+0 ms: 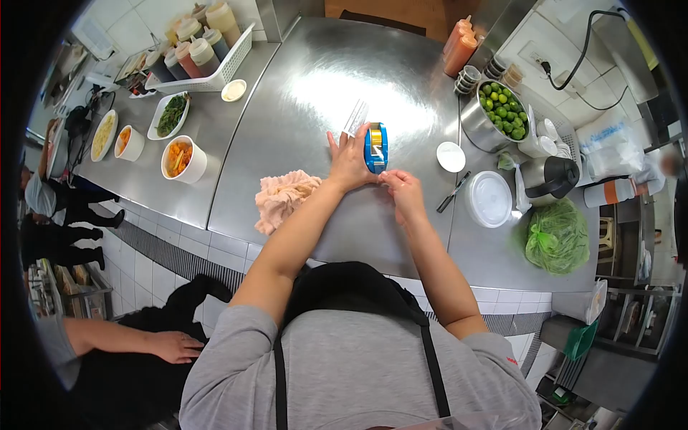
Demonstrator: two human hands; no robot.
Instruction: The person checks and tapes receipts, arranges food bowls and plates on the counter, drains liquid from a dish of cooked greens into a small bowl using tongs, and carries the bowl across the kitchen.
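A blue tape dispenser [376, 148] with a roll of yellowish tape stands on the steel table. My left hand [349, 163] grips its left side, with some fingers spread away from it. At the dispenser's near end, my right hand [403, 192] has its fingertips pinched together; what lies between them is too small to see. Just beyond my left fingers lies a clear, shiny piece of plastic [355, 117]. A crumpled pinkish cloth [285, 198] is left of my left forearm.
On the right are a pot of limes [469, 123], a round lid [489, 198], a black marker [454, 192], a jug [550, 177] and bagged greens [557, 238]. At left stand food tubs [184, 172] and a bottle basket [228, 72]. A co-worker's hand [178, 347] is at lower left.
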